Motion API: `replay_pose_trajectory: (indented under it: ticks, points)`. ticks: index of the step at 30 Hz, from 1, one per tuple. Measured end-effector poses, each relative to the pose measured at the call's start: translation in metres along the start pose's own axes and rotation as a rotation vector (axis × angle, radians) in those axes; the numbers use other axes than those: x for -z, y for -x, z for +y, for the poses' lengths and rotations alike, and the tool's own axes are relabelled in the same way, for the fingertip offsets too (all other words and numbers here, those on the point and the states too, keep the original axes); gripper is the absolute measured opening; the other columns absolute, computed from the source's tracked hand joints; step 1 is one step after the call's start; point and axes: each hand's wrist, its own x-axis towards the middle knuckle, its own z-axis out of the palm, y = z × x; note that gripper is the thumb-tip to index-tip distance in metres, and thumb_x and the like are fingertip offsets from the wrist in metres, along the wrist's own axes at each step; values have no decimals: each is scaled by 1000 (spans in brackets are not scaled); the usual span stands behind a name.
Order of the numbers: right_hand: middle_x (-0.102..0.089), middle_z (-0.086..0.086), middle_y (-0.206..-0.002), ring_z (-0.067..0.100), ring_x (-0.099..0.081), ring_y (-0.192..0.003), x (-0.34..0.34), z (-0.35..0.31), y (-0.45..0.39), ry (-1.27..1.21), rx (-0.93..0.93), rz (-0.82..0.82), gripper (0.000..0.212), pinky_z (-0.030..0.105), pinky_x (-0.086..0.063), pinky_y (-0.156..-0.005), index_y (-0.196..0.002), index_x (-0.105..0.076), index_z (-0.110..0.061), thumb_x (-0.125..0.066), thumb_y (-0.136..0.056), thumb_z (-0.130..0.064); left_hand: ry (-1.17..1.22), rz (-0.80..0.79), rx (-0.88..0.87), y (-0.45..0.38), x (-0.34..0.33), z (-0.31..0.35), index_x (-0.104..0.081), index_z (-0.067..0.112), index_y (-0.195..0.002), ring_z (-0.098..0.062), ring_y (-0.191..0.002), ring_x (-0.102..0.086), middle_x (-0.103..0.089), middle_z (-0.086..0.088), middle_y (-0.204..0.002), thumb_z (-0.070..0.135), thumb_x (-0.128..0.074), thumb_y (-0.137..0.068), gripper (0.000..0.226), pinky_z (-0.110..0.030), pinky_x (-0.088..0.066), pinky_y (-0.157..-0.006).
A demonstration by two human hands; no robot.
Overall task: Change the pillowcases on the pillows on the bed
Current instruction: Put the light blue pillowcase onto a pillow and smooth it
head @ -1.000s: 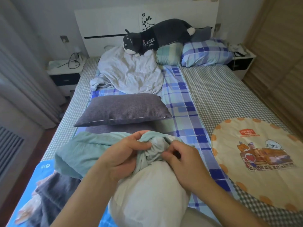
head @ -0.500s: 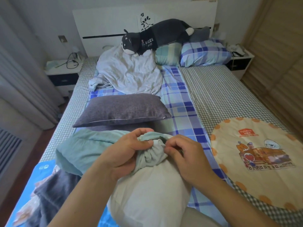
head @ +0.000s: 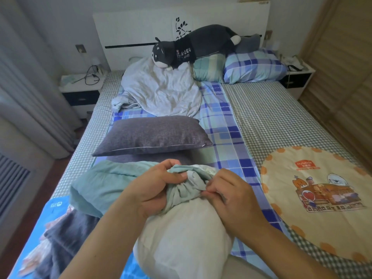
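Your left hand (head: 159, 188) still grips bunched green pillowcase (head: 104, 182); right hand (head: 227, 193) now pinches its edge, closer in. Case gathered at far end of bare pillow (head: 181, 234); sleeving barely begun.

Your bed (head: 267, 115), checked sheet.
On it you have a plaid strip (head: 225, 125), grey pillow (head: 151, 133), crumpled quilt (head: 161, 91), cartoon mat (head: 314, 198).
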Motion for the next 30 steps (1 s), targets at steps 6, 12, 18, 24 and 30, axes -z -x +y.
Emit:
replay_pose_trajectory:
  ticks: [6, 12, 18, 24, 30]
  points:
    - [-57, -4, -88, 13, -53, -81, -4, 4, 4, 31, 15, -97, 17, 34, -49, -70, -79, -61, -11, -60, -94, -20, -96, -64, -31, 0, -5, -4, -54, 12, -88, -29, -84, -61, -58, -19, -96, -14, -66, -74, 32, -38, -57, -76]
    - [-52, -17, -112, 4, -54, -107, 11, 1, -7, -218, -372, 14, 35, 19, -46, -89, -108, -58, -30, -70, -85, -6, -243, -225, 5, 11, -8, -8, -59, 12, -104, -24, -82, -64, -63, -18, -100, 4, -66, -83, 24, -30, -56, -74]
    - [-71, -10, -120, 7, -64, -114, 45, -19, -41, -621, -555, -622, 35, 32, -49, -105, -126, -65, -29, -49, -100, -44, -358, -283, 67, 13, -8, 3, -61, 7, -120, -32, -98, -66, -66, -25, -112, 9, -66, -87, 33, -37, -57, -85]
    - [-73, 12, -108, 27, -68, -100, 34, -6, -46, -706, -735, -780, 47, 42, -48, -102, -110, -71, -4, -71, -88, -47, -427, -129, -24, 16, -12, -3, -55, 18, -117, -24, -80, -68, -69, -17, -95, 10, -77, -75, 48, -33, -58, -72]
    - [-63, 10, -87, 15, -60, -80, 38, 1, -58, -1012, -802, -836, 24, 23, -50, -75, -88, -61, -7, -76, -81, -24, -1141, 294, -1089, 47, 3, -25, -65, 23, -108, -14, -113, -60, -64, 5, -115, 20, -64, -89, 20, -26, -45, -98]
